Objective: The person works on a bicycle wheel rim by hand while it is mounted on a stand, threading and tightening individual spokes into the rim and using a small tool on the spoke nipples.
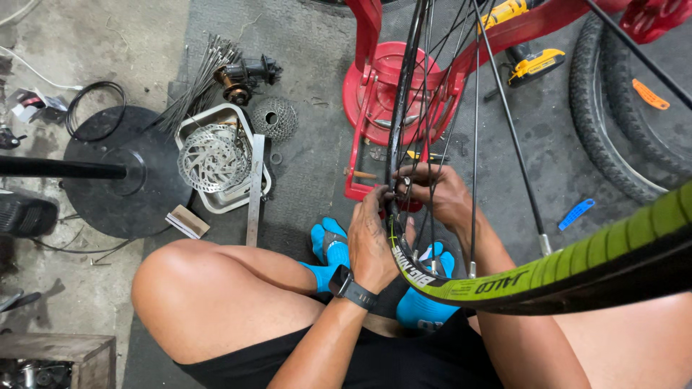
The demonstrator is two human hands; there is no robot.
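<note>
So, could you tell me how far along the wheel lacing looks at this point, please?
Many spokes already run to the green-and-black rim, so lacing looks well started. In hand: the left hand and right hand work at the rim's inner edge, at the spoke ends. Apparently left: a bundle of loose spokes, a brake disc in a tray and a cassette lie on the floor.

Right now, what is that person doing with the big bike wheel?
A person sits on the floor with a bicycle wheel standing in a red stand. Both hands are at the rim: the left hand grips its edge and the right hand reaches between the black spokes, pinching something too small to make out. Off to the side, a brake disc lies in a metal tray, near a gear cluster and loose spokes.
</note>
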